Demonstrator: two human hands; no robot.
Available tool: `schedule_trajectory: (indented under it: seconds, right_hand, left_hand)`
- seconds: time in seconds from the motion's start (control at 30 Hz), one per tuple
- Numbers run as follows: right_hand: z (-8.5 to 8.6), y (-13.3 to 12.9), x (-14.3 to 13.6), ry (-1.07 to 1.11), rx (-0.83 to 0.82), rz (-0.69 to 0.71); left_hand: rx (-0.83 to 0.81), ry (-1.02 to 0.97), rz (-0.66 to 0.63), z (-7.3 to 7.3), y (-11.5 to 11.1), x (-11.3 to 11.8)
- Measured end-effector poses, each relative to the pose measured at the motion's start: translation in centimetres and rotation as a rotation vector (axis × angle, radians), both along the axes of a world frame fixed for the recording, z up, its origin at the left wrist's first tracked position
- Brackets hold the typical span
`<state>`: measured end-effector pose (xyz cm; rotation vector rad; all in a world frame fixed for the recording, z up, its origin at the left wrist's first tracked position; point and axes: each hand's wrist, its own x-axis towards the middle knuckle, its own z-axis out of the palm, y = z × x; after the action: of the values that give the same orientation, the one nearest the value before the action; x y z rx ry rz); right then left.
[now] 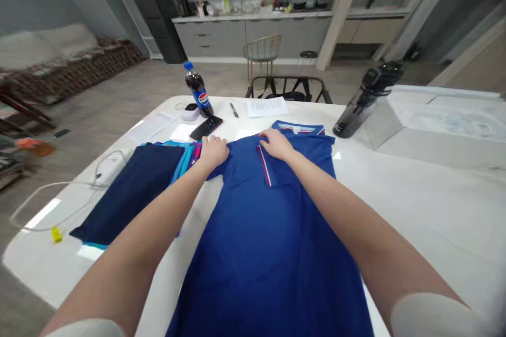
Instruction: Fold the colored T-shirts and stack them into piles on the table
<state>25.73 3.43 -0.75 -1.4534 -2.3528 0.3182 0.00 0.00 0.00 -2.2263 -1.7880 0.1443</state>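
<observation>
A blue polo shirt (261,242) lies spread on the white table, its collar toward the far side. Its right sleeve is folded inward, so the red-and-white striped cuff (265,166) rests on the body of the shirt. My left hand (215,151) is closed over the shirt's left sleeve, its fingertips partly hidden. On the folded sleeve, beside the upper end of the striped cuff, rests my right hand (275,144), thumb and fingers curved with a gap between them. Left of the shirt is a pile of folded clothes with a dark navy garment (138,189) on top.
A cola bottle (200,92), a phone (206,127), a pen (234,110) and a paper sheet (268,107) lie or stand beyond the shirt. To the right are a dark tumbler (361,102) and a white box (443,131). A white cable (51,184) hangs over the left edge.
</observation>
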Motion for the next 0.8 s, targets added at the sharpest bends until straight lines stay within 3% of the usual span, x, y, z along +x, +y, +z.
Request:
schedule_trajectory:
  seconds: [0.13,0.23,0.4,0.53,0.67,0.8]
  right_hand:
    - [-0.3,1.4,-4.8,-0.116,-0.059,-0.019]
    - [-0.7,2.1,-6.5,-0.189,-0.092,-0.049]
    - [-0.9,2.5,-6.2,-0.172,-0.047,-0.09]
    - [-0.2,2.9,-4.4,-0.039,-0.051,-0.098]
    - [0.9,3.8,-1.8,0.172,-0.082,-0.059]
    - [2.5,4.2,1.3,0.463,-0.193,-0.07]
  left_hand:
    - [-0.078,0.016,-0.016,1.2,-0.2,-1.1]
    - [-0.121,-0.012,-0.099,2.8,-0.4,-2.6]
    - [-0.237,-0.142,-0.248,6.4,-1.0,-5.0]
    - [-0.367,-0.389,-0.166,9.8,-2.0,-5.2]
    - [-0.456,-0.812,-0.159,13.5,-3.6,-2.7]
    - [-0.645,-1.242,-0.173,16.1,-4.4,4.3]
